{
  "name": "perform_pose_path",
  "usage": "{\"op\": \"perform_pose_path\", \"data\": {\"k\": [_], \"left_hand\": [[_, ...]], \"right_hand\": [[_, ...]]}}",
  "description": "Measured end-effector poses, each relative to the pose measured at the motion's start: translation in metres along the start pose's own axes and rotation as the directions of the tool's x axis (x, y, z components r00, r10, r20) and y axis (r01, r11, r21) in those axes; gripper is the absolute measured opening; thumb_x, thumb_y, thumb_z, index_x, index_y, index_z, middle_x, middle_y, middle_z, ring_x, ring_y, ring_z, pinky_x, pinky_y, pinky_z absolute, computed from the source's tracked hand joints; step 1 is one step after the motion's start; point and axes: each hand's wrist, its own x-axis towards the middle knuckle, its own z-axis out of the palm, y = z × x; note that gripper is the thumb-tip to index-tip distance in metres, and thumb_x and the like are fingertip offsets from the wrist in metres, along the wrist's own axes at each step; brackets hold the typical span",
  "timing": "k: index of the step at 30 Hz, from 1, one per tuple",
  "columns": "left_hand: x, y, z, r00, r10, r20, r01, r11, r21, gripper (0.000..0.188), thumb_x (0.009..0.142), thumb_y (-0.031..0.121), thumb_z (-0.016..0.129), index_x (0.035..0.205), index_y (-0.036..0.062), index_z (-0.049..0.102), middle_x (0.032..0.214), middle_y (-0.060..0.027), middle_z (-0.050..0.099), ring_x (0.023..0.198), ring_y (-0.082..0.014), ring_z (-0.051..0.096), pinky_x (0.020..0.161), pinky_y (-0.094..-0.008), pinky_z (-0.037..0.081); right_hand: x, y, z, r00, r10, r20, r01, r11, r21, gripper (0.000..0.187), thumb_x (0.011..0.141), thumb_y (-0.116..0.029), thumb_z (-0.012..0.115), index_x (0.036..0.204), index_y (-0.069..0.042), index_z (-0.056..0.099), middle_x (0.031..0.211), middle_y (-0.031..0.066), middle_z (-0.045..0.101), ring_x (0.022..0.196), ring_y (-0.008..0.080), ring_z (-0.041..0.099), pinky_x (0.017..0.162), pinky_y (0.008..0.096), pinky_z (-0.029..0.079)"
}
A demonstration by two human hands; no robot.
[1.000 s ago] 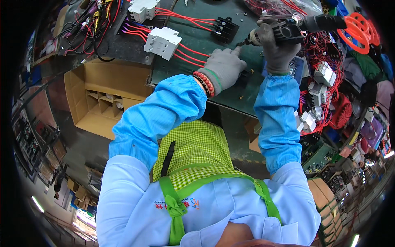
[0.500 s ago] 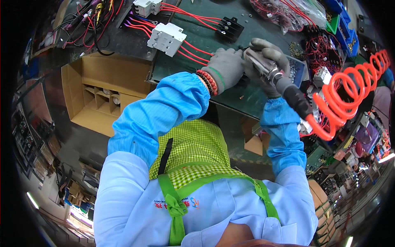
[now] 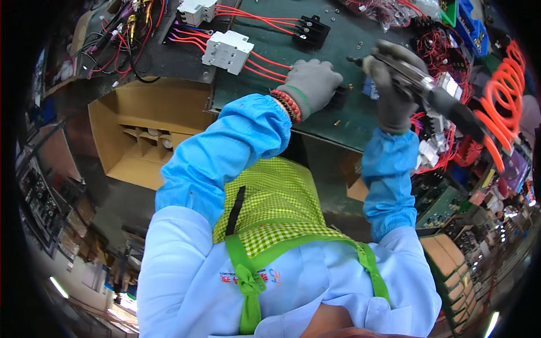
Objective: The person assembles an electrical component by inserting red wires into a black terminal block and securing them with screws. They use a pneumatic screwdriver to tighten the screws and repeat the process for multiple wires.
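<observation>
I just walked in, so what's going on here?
A person is working at a green bench. Their gloved right hand grips a power tool on a coiled red hose, its tip apart from the left hand. The left hand rests over a black part, hiding much of it, beside red wires leading from a white block. A black block farther off has red wires too.

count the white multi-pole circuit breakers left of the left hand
2: one circuit breaker near the left hand; another circuit breaker farther up, at the picture's top edge. More may be hidden beyond that edge.
</observation>
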Motion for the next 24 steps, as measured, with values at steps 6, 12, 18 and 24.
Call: {"op": "perform_pose_path", "data": {"k": [6,12,18,24], "left_hand": [[0.000,-0.002,-0.012,0.994,0.001,0.106,0.001,1.000,-0.013,0.020,0.089,0.028,0.062,0.104,0.0160,0.068,0.108,-0.0080,0.064,0.098,-0.0319,0.065,0.083,-0.0446,0.053],[0.000,-0.002,-0.008,0.996,0.028,0.082,-0.028,1.000,-0.001,0.018,0.089,0.027,0.063,0.102,0.0147,0.067,0.107,-0.0083,0.063,0.096,-0.0324,0.065,0.081,-0.0458,0.052],[-0.003,-0.006,-0.002,0.997,0.073,0.025,-0.074,0.997,0.009,0.018,0.089,0.027,0.062,0.102,0.0148,0.067,0.107,-0.0081,0.063,0.093,-0.0330,0.065,0.081,-0.0457,0.052],[-0.004,-0.006,-0.001,0.996,0.091,0.008,-0.091,0.996,0.014,0.019,0.089,0.028,0.062,0.102,0.0148,0.067,0.106,-0.0083,0.064,0.093,-0.0328,0.065,0.081,-0.0456,0.052]], "right_hand": [[-0.044,-0.054,-0.012,0.976,0.118,-0.185,-0.093,0.986,0.140,0.036,0.081,-0.013,0.069,0.110,0.004,0.057,0.105,0.0201,0.065,0.085,0.0249,0.067,0.077,0.0394,0.057],[-0.058,-0.036,-0.005,0.987,-0.007,-0.158,0.010,1.000,0.013,0.033,0.080,0.001,0.067,0.111,0.004,0.058,0.096,0.0147,0.066,0.076,0.0182,0.066,0.069,0.0313,0.057],[-0.067,-0.029,0.002,0.978,0.161,-0.135,-0.127,0.965,0.231,0.037,0.084,-0.009,0.068,0.116,0.002,0.054,0.103,0.0172,0.066,0.084,0.0231,0.067,0.077,0.0382,0.057],[-0.073,-0.016,0.006,0.974,0.151,-0.168,-0.117,0.973,0.198,0.039,0.084,-0.008,0.069,0.118,0.001,0.052,0.106,0.0180,0.065,0.087,0.0251,0.067,0.079,0.0396,0.057]]}}
